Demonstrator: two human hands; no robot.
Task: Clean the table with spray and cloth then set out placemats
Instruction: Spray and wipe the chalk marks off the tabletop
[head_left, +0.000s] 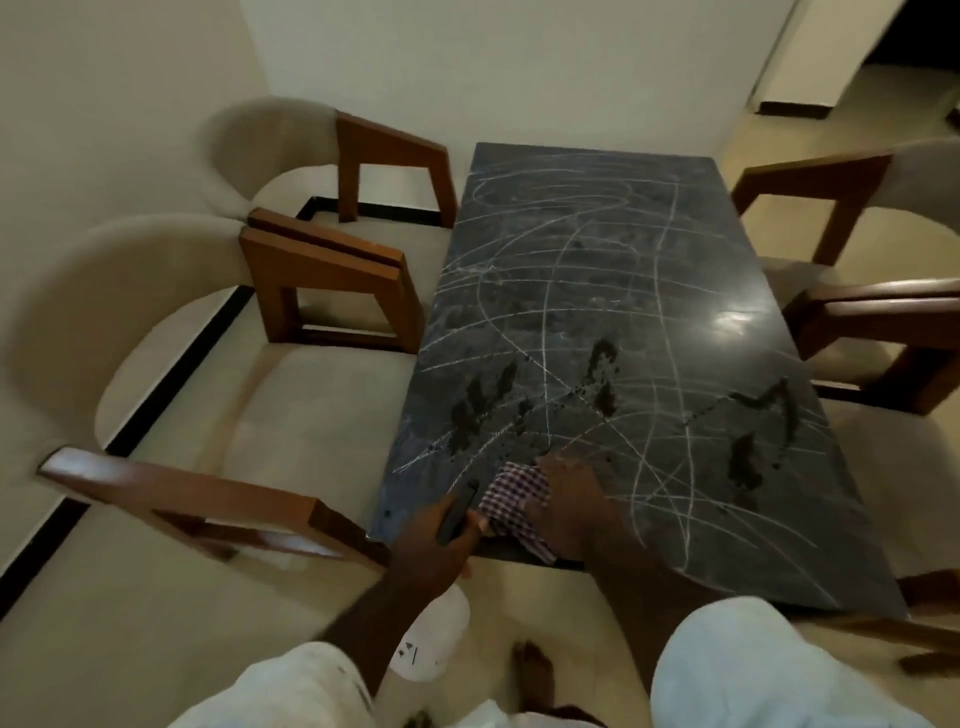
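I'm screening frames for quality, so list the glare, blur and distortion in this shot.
Head view: dim, warm light; a bright glare patch sits on the dark table near its right edge. Wide-angle bending curves the chairs and walls. The left hand with the spray bottle and the right hand on the checked cloth look soft with motion blur.

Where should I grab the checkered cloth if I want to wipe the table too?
Press flat on top of the checkered cloth from the near edge of the table, as the right hand does. It lies bunched and floppy, so an open palm probably works better than pinching.
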